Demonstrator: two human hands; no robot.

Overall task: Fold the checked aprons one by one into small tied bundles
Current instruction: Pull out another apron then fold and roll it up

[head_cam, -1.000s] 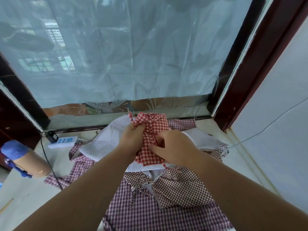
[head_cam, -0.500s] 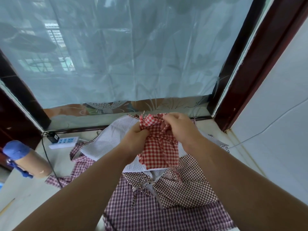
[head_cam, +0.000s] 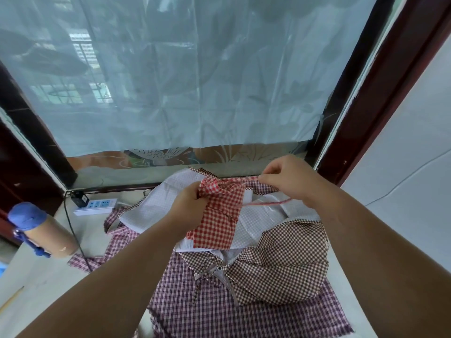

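A folded red-and-white checked apron (head_cam: pixel 219 218) hangs in the air above a pile of other aprons. My left hand (head_cam: pixel 189 206) grips its gathered top at the left. My right hand (head_cam: pixel 290 178) pinches the apron's red strap (head_cam: pixel 268 203) and holds it out to the right, level with the top of the fold. Beneath lie a pale white checked apron (head_cam: pixel 158 206), a brown checked apron (head_cam: pixel 280 267) with a knotted tie, and a purple checked apron (head_cam: pixel 207 306) at the bottom of the pile.
A white power strip (head_cam: pixel 96 205) with a black plug and cable lies at the left by the window sill. A cardboard tube with a blue cap (head_cam: pixel 41 230) rests at the far left. A dark red window frame (head_cam: pixel 380 93) rises on the right, beside a white wall.
My right hand left the apron's front, rose to its top, then pulled the strap out to the right. The folded apron lifted and hangs longer from my left hand.
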